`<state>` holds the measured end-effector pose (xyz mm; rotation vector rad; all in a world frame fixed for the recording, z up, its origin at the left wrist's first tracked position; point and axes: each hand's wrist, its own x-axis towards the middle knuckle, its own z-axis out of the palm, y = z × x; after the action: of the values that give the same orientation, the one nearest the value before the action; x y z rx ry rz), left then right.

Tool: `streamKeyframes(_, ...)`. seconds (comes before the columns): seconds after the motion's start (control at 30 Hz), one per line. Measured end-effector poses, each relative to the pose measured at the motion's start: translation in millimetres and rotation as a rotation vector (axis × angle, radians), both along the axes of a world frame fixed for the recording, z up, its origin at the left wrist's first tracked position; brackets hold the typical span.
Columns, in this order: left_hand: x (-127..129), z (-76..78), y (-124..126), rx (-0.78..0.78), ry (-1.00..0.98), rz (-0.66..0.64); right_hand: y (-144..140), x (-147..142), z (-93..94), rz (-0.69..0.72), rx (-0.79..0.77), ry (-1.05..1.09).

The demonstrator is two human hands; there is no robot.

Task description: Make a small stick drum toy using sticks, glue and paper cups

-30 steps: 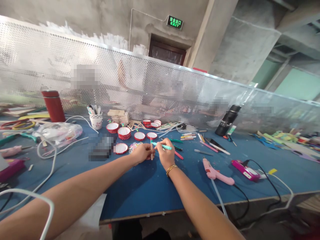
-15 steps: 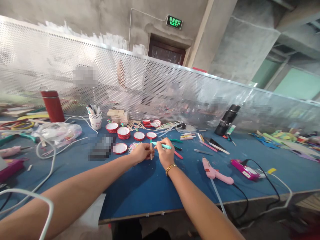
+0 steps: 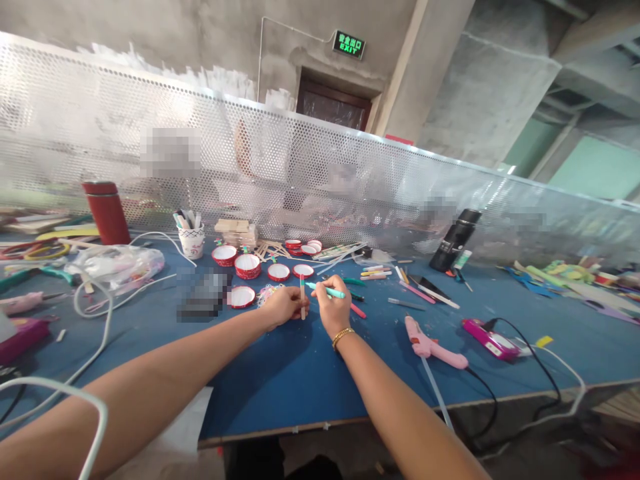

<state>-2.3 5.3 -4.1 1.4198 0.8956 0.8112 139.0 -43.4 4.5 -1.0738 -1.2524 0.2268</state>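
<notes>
Over the blue table, my left hand pinches a wooden craft stick held upright, its top part coloured green. My right hand, with a bracelet at the wrist, grips a turquoise marker like a pen. The marker's tip points left at the stick's upper part; a small gap seems to lie between them. Just beyond the hands are round red-and-white lids or shallow cups. Beside my left hand lies a small heap of thin coloured strands, partly hidden.
A pink glue gun and a magenta device with cables lie at right. Bottles stand at both sides, one red, one black. A cup of markers is at back left. A perforated metal screen borders the far edge.
The right hand and marker have shifted slightly to the right, so the tip has come away from the stick. The left hand and stick stay nearly still.
</notes>
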Motion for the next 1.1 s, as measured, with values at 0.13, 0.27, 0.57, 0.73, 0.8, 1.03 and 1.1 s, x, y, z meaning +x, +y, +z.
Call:
streamKeyframes(0.13, -0.5, 4.0, -3.9, -0.004, -0.003, -0.003, -0.5, 0.2, 0.0, 0.013, 0.006, 0.017)
streamKeyframes(0.27, -0.9, 5.7, -5.5, -0.008, -0.006, -0.005, 0.3, -2.7, -1.1, 0.036, 0.004, -0.011)
streamKeyframes(0.57, -1.0, -0.9, 0.5, -0.017, 0.012, 0.007, 0.5, 1.3, -1.4, -0.011, 0.017, 0.01)
streamKeyframes(0.73, -1.4, 0.1, -1.1, 0.005, -0.008, -0.019, -1.7, -3.6, 0.0, 0.044, 0.01, -0.016)
streamKeyframes(0.8, -1.4, 0.1, -1.0, 0.004, 0.001, -0.008, -0.6, -3.0, 0.3, 0.032, 0.002, -0.008)
streamKeyframes(1.03, -1.4, 0.2, -0.5, -0.02, 0.011, 0.0, -2.4, -1.0, 2.3, 0.011, 0.016, 0.017)
streamKeyframes(1.1, -1.2, 0.6, -0.8, -0.023, -0.005, -0.009, -3.9, -3.4, 2.6, 0.039, 0.014, 0.008)
